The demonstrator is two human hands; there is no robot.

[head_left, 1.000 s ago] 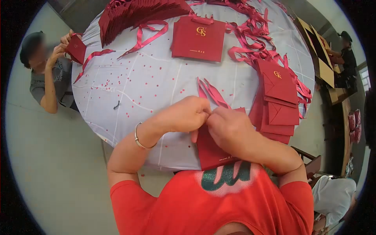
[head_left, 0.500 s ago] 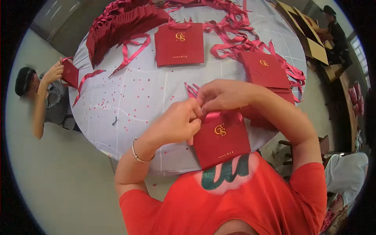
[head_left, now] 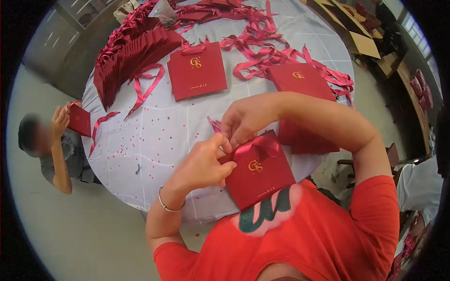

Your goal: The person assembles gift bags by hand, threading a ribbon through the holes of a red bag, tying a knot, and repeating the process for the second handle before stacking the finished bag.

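A red paper gift bag [head_left: 259, 180] with gold lettering lies at the table's near edge, tilted against my shirt. Across its top runs a pink ribbon [head_left: 266, 145]. My left hand [head_left: 206, 161] is closed at the bag's upper left corner, thumb and fingers pinching at the ribbon. Just above it, my right hand [head_left: 248, 118] bends down with its fingertips pressed together on the same ribbon. Loose ribbon ends [head_left: 214, 124] stick out to the left of my fingers. The exact spot where the fingertips meet is partly hidden.
Another red bag [head_left: 198, 72] lies farther back. More red bags [head_left: 300, 79] are stacked at the right, beside a tangle of ribbons [head_left: 255, 51]. A long row of bags [head_left: 133, 58] fills the back left. At the far left a person [head_left: 56, 145] holds a bag; cardboard boxes [head_left: 363, 42] stand back right.
The view has shifted, so the table items sit farther left. My fingers still work at the ribbon by the bag's corner, and the ribbon across the bag's top now shows more.
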